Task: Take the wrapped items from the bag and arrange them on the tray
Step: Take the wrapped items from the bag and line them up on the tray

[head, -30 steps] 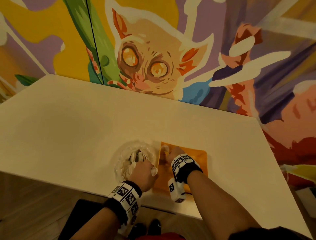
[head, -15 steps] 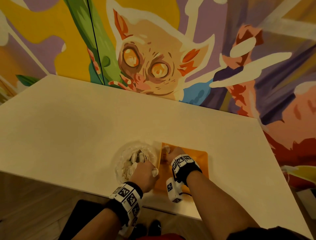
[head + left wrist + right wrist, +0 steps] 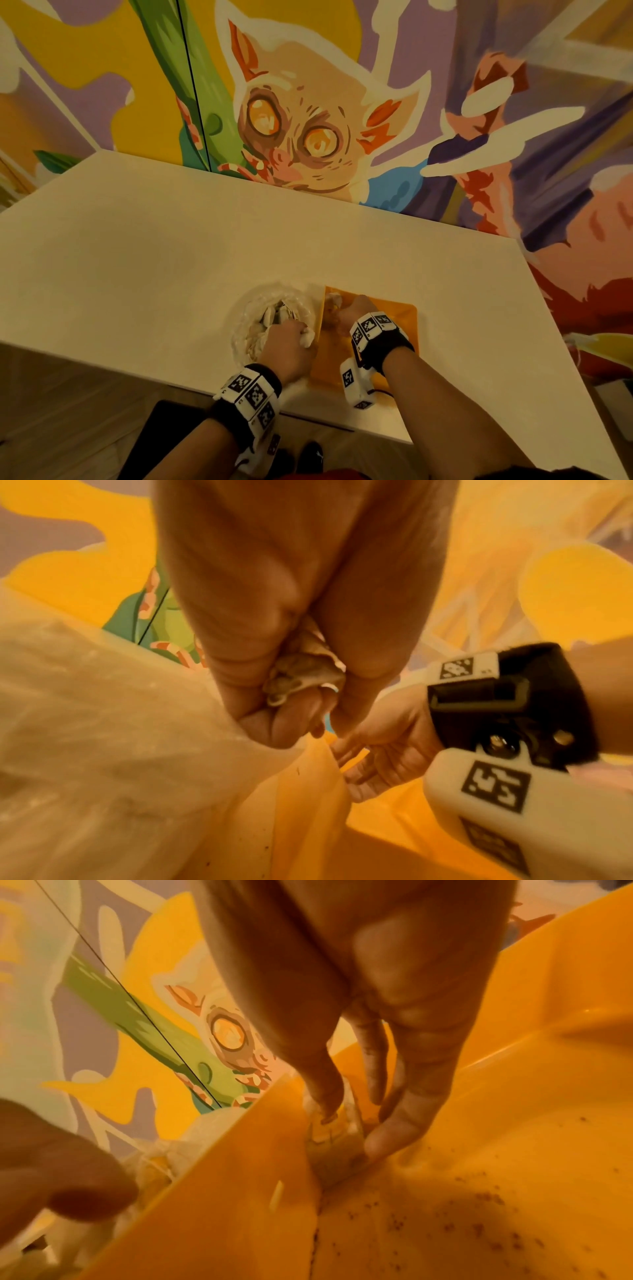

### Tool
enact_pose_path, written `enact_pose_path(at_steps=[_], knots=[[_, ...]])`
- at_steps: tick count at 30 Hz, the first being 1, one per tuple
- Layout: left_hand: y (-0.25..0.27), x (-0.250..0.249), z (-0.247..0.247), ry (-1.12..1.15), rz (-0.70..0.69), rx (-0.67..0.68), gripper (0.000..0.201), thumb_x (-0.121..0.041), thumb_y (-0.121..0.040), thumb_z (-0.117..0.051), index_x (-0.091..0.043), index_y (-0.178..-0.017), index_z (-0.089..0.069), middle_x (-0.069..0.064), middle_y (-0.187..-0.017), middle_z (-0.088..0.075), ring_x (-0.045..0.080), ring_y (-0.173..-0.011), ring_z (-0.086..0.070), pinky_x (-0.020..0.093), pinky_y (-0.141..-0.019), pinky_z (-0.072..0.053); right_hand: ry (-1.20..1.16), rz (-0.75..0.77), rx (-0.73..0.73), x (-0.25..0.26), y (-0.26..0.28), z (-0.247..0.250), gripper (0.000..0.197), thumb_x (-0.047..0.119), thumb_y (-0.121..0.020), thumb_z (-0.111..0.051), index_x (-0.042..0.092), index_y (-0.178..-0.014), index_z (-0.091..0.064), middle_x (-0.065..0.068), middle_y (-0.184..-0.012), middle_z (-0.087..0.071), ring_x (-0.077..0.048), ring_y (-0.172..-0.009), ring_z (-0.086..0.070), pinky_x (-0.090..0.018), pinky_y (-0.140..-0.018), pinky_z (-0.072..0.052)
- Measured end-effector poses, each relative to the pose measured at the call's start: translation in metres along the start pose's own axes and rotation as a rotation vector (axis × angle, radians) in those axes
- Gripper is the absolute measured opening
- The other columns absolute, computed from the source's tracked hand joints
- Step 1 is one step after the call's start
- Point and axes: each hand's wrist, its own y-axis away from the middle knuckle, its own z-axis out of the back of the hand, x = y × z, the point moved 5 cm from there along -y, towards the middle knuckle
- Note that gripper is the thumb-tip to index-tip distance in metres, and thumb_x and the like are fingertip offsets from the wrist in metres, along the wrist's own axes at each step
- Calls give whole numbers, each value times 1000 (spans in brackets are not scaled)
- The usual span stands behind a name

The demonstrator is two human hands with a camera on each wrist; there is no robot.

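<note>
Two hands working. Left hand [image 3: 274, 647] fist curled tight on one wrapped item [image 3: 301, 680], at the rim of the clear bag [image 3: 253, 329]. Right hand [image 3: 359, 1015] fingertips pinch a second wrapped item [image 3: 334, 1139] against the orange tray's [image 3: 404, 318] left wall, far corner. Bag touching tray on white table [image 3: 171, 257].

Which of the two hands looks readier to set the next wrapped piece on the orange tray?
The left hand. It already grips a wrapped piece at the bag's edge, right beside the tray. The right hand is busy, fingers on a piece in the tray's far left corner.
</note>
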Motion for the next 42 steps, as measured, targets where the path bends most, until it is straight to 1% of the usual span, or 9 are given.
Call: enact_pose_path(at_steps=[4, 7, 12, 16, 24, 27, 30, 34, 42], knots=[[-3, 3, 11, 62, 36, -38, 19, -22, -86, -64, -8, -98, -67, 2, -94, -66, 15, -83, -59, 21, -64, -43, -17, 17, -99, 3, 10, 15, 44, 47, -87, -62, 3, -84, -62, -11, -74, -67, -26, -62, -64, -28, -50, -51], [-7, 8, 15, 69, 64, -44, 29, -26, -84, -64, -11, -109, -63, 2, -105, -65, 19, -94, -60, 22, -72, -40, -42, 182, -116, 18, 24, 26, 33, 36, -92, -58, 7, -77, -65, -12, -69, -65, -27, -62, -62, -34, -62, -55], [-8, 2, 22, 70, -10, -136, 18, -20, -82, -67, -21, -97, -58, -9, -87, -56, 10, -75, -52, 18, -58, -34, -248, 328, 195, 44, 68, 16, 50, 53, -87, -61, 4, -92, -70, -6, -78, -69, -16, -61, -60, -28, -54, -48], [-8, -1, 23, 49, -43, -155, 14, -17, -83, -65, -17, -96, -60, -6, -87, -58, 14, -76, -54, 17, -55, -33, -178, 412, 335, 53, 87, 5, 38, 52, -83, -68, 15, -91, -70, -11, -86, -73, -14, -64, -61, -25, -53, -48], [-5, 5, 30, 106, -30, -214, 13, -18, -86, -66, -12, -95, -60, 3, -87, -62, 18, -75, -51, 24, -57, -30, -422, 453, 256, 55, 82, 5, 10, 18, -88, -70, 11, -84, -64, -8, -73, -67, -16, -62, -64, -24, -52, -50], [-5, 9, 33, 145, -9, -215, 15, -19, -85, -70, -13, -94, -60, -4, -80, -58, 14, -71, -52, 14, -53, -34, -515, 490, 175, 58, 81, 16, 8, 13, -87, -70, 8, -90, -66, -11, -77, -69, -19, -65, -65, -29, -59, -52], [-4, 12, 39, 225, 18, -186, 32, -19, -78, -77, -20, -105, -60, -6, -79, -62, 7, -71, -56, 7, -56, -39, -543, 574, 80, 61, 80, 28, 6, 13, -88, -69, 10, -92, -70, -1, -77, -68, -11, -70, -63, -24, -65, -52], [-4, 4, 46, 240, -49, -88, 53, -30, -75, -80, -35, -117, -48, -5, -86, -60, 8, -79, -60, 18, -64, -43, -496, 646, 16, 59, 76, 32, 6, 15, -89, -68, 17, -90, -74, 6, -80, -69, -9, -78, -64, -22, -70, -52], [-5, -6, 59, 294, -147, -282, 5, -27, -89, -68, -28, -84, -69, -11, -65, -55, 1, -57, -49, 10, -55, -34, -469, 698, 1, 51, 72, 22, 9, 12, -86, -71, 20, -88, -73, 4, -80, -70, -8, -78, -65, -22, -76, -53]])
